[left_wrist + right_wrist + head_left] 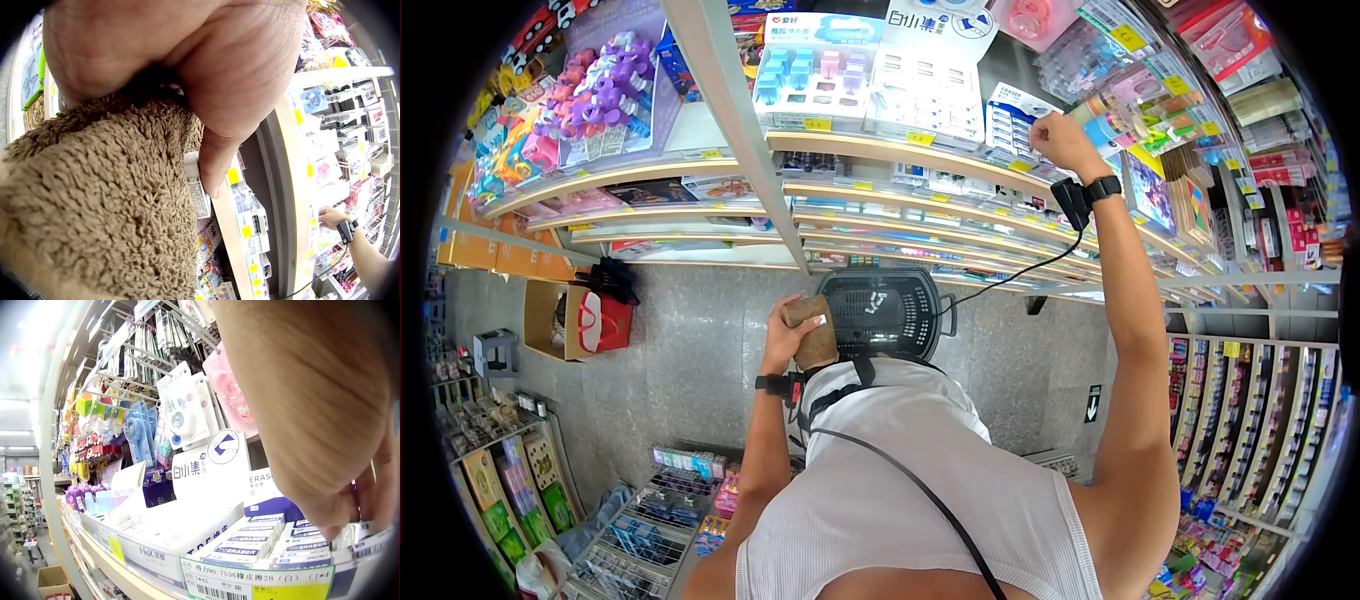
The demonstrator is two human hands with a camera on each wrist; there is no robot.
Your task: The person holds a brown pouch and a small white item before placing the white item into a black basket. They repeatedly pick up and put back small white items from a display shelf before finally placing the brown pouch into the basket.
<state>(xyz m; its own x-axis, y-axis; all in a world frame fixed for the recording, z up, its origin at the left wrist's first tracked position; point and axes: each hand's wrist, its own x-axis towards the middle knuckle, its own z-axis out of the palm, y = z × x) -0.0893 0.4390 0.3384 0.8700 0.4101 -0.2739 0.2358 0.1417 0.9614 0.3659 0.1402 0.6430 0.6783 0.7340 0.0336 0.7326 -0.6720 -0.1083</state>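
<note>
In the head view my left hand (786, 335) grips a brown fuzzy bundle (818, 348) at waist height. Close up, its thick looped pile (119, 194) fills much of the left wrist view. A small white block (197, 186) is pinned between the thumb and the pile. Up at the shelf, my right hand (1065, 142) reaches to the right end of a display box of erasers (1012, 128). Its fingertips (334, 530) point down at the small packs beside the rows of blue-and-white erasers (250, 540). Whether the fingers pinch one, I cannot tell.
A dark shopping basket (885, 300) stands on the floor below the shelves. Left of the erasers are a white display box (925, 85) and pastel items (815, 75). A shelf upright (735, 130) splits the rack. A cardboard box (550, 320) sits at left. A cable (1020, 272) hangs from the right wrist.
</note>
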